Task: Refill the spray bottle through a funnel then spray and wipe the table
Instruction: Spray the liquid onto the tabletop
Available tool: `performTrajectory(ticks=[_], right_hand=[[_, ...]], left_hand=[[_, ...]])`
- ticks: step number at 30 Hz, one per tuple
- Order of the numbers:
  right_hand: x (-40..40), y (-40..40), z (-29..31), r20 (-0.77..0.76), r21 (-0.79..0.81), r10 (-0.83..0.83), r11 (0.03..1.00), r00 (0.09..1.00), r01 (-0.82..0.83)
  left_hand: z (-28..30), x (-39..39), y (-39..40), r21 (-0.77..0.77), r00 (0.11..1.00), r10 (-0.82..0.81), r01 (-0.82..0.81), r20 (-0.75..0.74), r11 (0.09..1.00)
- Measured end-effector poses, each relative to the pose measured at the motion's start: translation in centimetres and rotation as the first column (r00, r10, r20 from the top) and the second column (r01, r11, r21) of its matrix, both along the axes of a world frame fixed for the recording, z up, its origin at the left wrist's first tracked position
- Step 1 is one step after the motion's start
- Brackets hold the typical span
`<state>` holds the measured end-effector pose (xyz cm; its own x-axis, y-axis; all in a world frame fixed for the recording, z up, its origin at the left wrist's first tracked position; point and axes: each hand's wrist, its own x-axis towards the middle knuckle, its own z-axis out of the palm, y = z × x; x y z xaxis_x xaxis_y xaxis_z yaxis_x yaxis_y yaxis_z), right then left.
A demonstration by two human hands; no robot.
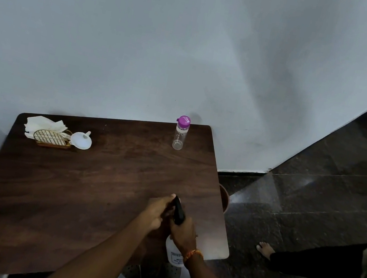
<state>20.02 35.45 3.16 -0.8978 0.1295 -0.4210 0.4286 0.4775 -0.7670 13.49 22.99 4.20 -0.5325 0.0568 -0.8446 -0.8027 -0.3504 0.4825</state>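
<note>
A white spray bottle [172,253] with a black trigger head [178,210] is held over the near right part of the dark wooden table [86,185]. My right hand [183,233] grips its neck. My left hand [158,210] closes on the black head from the left. A white funnel [81,140] lies at the far left of the table. Beside it, white paper napkins [43,126] stand in a gold wire holder [51,139]. A clear bottle with a purple cap [180,133] stands upright at the far right corner.
A grey wall rises right behind the table. Dark tiled floor [314,198] lies to the right, where another person's bare feet [265,248] and dark trouser legs stand close to the table. A brown round object [224,198] pokes out under the table's right edge.
</note>
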Motion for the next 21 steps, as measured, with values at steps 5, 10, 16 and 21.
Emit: performTrajectory(ticks=[5, 10, 16, 21], right_hand=[[0.1, 0.5, -0.2, -0.016, -0.023, -0.026, 0.999, 1.0, 0.026], [0.6, 0.9, -0.3, -0.035, 0.007, -0.044, 0.999, 0.998, 0.044], [1.1, 1.5, -1.3, -0.022, 0.034, -0.043, 0.998, 0.999, 0.043], [1.4, 2.5, -3.5, 0.02, 0.066, -0.066, 0.996, 0.998, 0.065]], left_hand=[[0.5, 0.1, 1.3, 0.037, 0.999, -0.011, 0.013, -0.034, 0.999], [0.1, -0.2, 1.7, 0.022, 1.0, 0.016, -0.015, -0.013, 1.0], [0.1, -0.1, 2.3, 0.007, 0.999, 0.028, -0.028, 0.033, 1.0], [-0.8, -0.1, 2.6, 0.054, 0.999, -0.028, 0.026, 0.044, 0.998]])
